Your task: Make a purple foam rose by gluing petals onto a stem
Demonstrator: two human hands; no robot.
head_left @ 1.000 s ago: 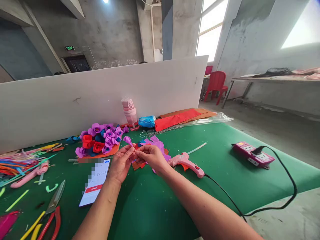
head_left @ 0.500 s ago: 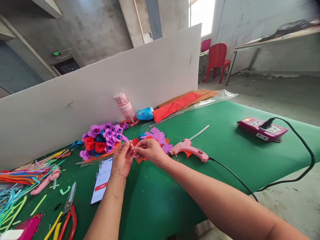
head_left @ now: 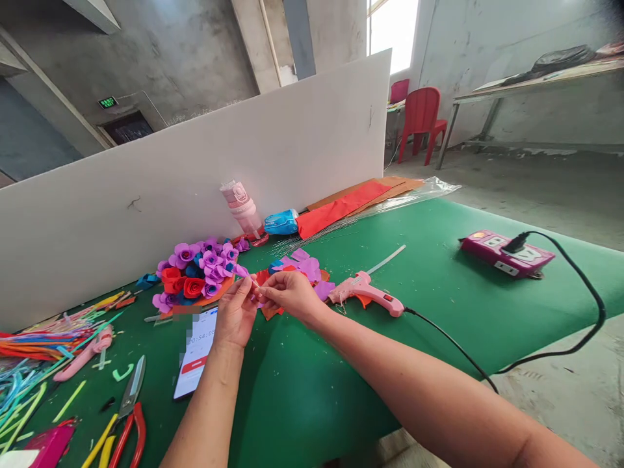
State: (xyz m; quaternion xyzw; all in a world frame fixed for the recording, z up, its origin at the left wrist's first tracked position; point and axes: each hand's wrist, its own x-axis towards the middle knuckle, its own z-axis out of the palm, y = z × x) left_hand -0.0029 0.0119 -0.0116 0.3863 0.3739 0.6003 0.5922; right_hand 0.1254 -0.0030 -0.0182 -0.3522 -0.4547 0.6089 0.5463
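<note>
My left hand (head_left: 236, 313) and my right hand (head_left: 288, 294) meet above the green table (head_left: 439, 305), both pinching a small purple foam flower bud (head_left: 242, 270) on a thin stick. The bud pokes up to the left above my fingertips. Behind my hands lie loose purple, red and blue foam petals (head_left: 302, 266). A pile of finished purple, red and blue foam roses (head_left: 195, 273) sits just to the left of the bud. A pink glue gun (head_left: 365, 296) lies to the right of my right hand, its black cord trailing off the table.
A phone (head_left: 197, 351) lies below my left hand. Red-handled scissors (head_left: 127, 416) and coloured sticks (head_left: 43, 344) are at the left. A pink bottle (head_left: 241, 208), red sheets (head_left: 341, 208) and a white board (head_left: 195, 175) stand behind. A pink power strip (head_left: 504, 252) sits right.
The view tilted and shifted down over the last second. My hands stay together on the bud, which has turned slightly lower between my fingers.
</note>
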